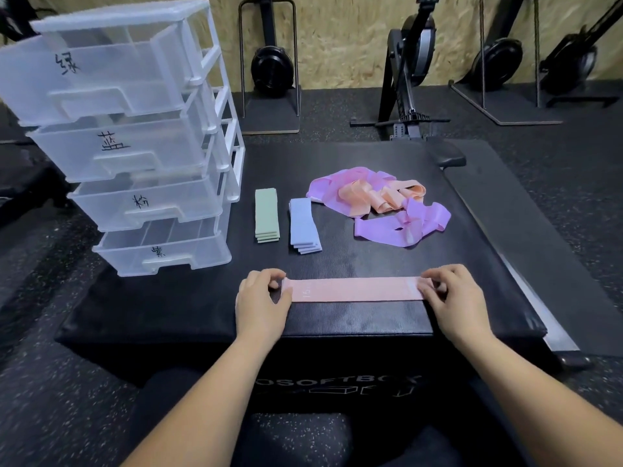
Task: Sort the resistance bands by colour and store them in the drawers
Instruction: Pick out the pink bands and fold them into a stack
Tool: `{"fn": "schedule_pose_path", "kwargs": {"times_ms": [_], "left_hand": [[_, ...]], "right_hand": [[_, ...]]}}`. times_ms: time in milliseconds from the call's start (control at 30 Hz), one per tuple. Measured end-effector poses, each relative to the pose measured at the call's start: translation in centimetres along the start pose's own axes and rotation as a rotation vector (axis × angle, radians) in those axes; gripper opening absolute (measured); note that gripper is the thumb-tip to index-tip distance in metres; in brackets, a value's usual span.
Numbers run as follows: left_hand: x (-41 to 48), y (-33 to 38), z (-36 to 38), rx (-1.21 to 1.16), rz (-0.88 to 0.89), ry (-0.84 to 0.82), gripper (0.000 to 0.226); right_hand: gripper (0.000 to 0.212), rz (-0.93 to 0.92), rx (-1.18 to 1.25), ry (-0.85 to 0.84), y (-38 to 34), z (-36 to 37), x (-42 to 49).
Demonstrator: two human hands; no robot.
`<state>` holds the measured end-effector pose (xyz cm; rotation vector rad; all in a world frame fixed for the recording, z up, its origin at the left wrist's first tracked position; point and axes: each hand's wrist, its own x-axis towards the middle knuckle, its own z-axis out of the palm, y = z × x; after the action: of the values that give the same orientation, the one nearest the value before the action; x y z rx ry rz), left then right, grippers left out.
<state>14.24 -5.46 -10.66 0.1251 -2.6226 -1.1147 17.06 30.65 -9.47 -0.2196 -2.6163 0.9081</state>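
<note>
Head view: left hand (261,298) and right hand (451,298) pinch the pink band (354,288) by its ends, front-right of the drawers (135,146); best folded taut, edges matched.

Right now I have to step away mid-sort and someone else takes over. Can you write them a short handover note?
Hands: left hand and right hand each pinch one end of the pink band, laid flat near the front edge of the black box.
Done: the green stack and blue stack lie folded side by side, next to the drawer unit.
Left: fold the pink band, then untangle and sort the pile of purple and peach bands at the back right.
Storing: no band shows in any of the four labelled drawers, so every colour is yet to go in.
</note>
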Motion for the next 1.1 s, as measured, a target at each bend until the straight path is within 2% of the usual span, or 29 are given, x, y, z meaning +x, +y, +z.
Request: {"fn": "schedule_pose_path", "kwargs": {"times_ms": [167,400,467,833,967,1100], "left_hand": [[-0.1,-0.3,0.1,0.070,0.064,-0.026,0.016],[-0.3,-0.5,-0.9,0.143,0.155,-0.196,0.042],[-0.3,-0.7,-1.1,0.148,0.166,-0.230,0.042],[-0.3,-0.2,-1.0,0.187,0.141,-0.217,0.034],[0.0,0.4,-0.8,0.126,0.125,-0.171,0.033],[1.5,3.2,0.1,0.129,0.227,-0.150,0.035]], "right_hand": [[0.006,-0.070,-0.061,0.006,0.7,1.0,0.0],[0.037,-0.241,-0.255,-0.090,0.6,0.9,-0.7],[0.041,-0.252,-0.264,-0.119,0.6,0.8,-0.7],[0.031,-0.217,-0.240,-0.129,0.5,0.7,-0.6],[0.031,-0.164,-0.122,-0.116,0.7,0.6,0.1],[0.035,-0.166,-0.026,-0.089,-0.2,0.2,2.0]]}}
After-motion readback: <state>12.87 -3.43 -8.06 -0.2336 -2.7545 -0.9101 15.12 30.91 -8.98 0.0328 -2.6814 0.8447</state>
